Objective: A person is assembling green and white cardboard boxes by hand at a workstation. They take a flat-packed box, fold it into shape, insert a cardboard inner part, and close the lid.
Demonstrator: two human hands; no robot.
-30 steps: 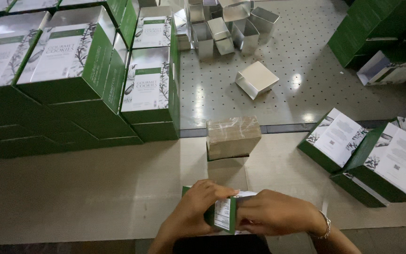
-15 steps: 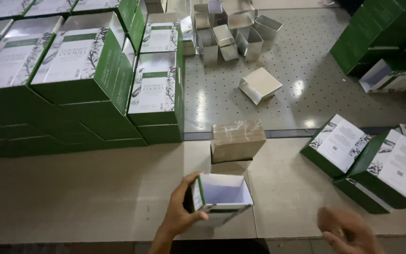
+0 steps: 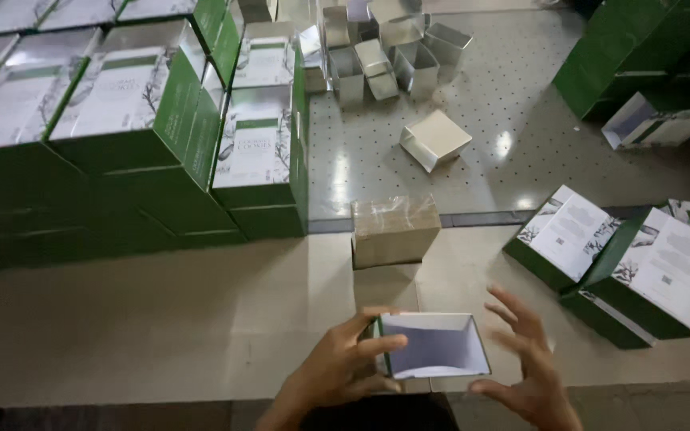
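Open box held near the table's near edge.
Head view: the left hand (image 3: pixel 341 369) grips the left wall of the box (image 3: pixel 433 345), a green-edged card carton, white inside; the right hand (image 3: pixel 525 359) hovers beside it, fingers spread, holding nothing. A film-wrapped brown block (image 3: pixel 394 230) sits farther away.

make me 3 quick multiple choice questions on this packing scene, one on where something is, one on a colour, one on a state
1. Where is the plastic-wrapped brown block?
A. just beyond the open box
B. on the green stack
C. in the right hand

2. What colour are the sides of the stacked cartons?
A. red
B. green
C. blue

3. How is the open box held?
A. by both hands
B. by the left hand only
C. by neither hand

Answers:
1 A, it sits on the table past the box.
2 B, their sides are dark green.
3 B, the left hand grips its edge; the right hand hovers spread beside it.
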